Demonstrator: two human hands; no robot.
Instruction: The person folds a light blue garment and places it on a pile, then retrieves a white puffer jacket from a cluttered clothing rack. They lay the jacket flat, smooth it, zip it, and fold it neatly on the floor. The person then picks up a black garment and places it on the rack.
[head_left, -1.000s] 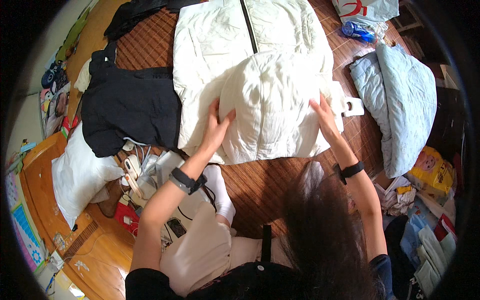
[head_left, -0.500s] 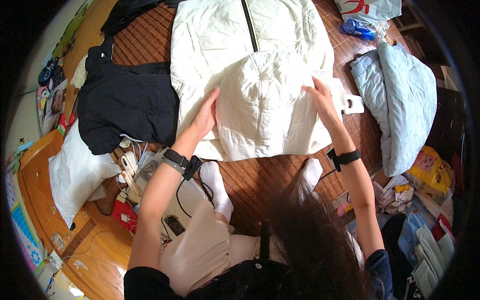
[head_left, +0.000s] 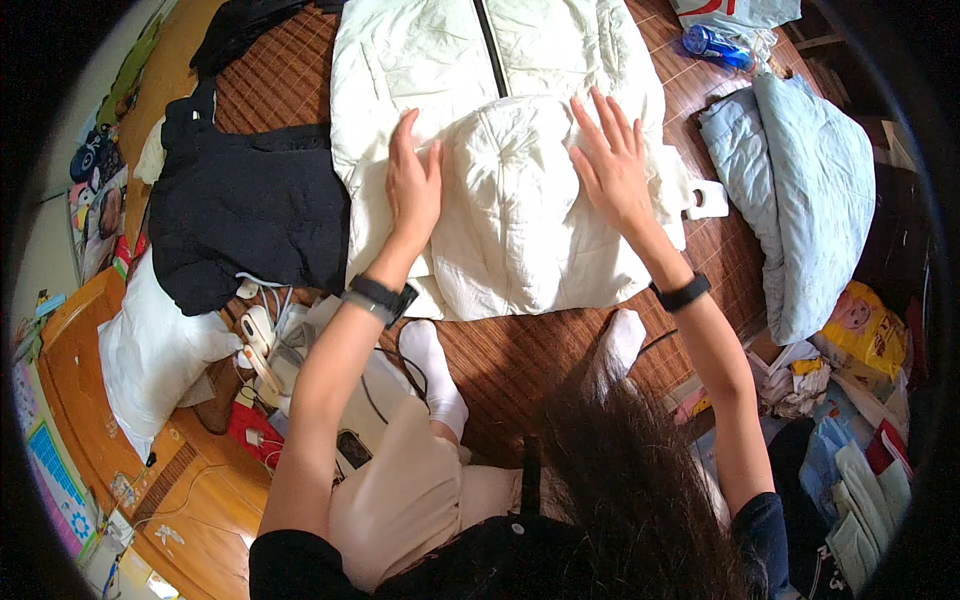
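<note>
A white hooded jacket point(head_left: 400, 70) with a dark zipper lies spread in front of me, its rounded hood point(head_left: 510, 210) folded toward my feet. On the hood's left side my left hand point(head_left: 413, 190) is open, fingers up and the thumb apart; it holds nothing. My right hand point(head_left: 612, 165) lies over the hood's upper right side with its fingers spread, also holding nothing. Whether either palm presses on the cloth I cannot tell. Both wrists wear black bands.
Black clothing point(head_left: 250, 210) lies left of the jacket, above a white plastic bag point(head_left: 160, 350) and a power strip point(head_left: 258, 340). To the right are a white plastic piece with a hole point(head_left: 709, 198), a folded light-blue quilt point(head_left: 800, 200) and a blue bottle point(head_left: 716, 46). My socked feet point(head_left: 432, 370) stand below.
Both hands have moved farther up the jacket. The right hand has come left over the hood with its fingers fanned out. The jacket looks almost unchanged.
</note>
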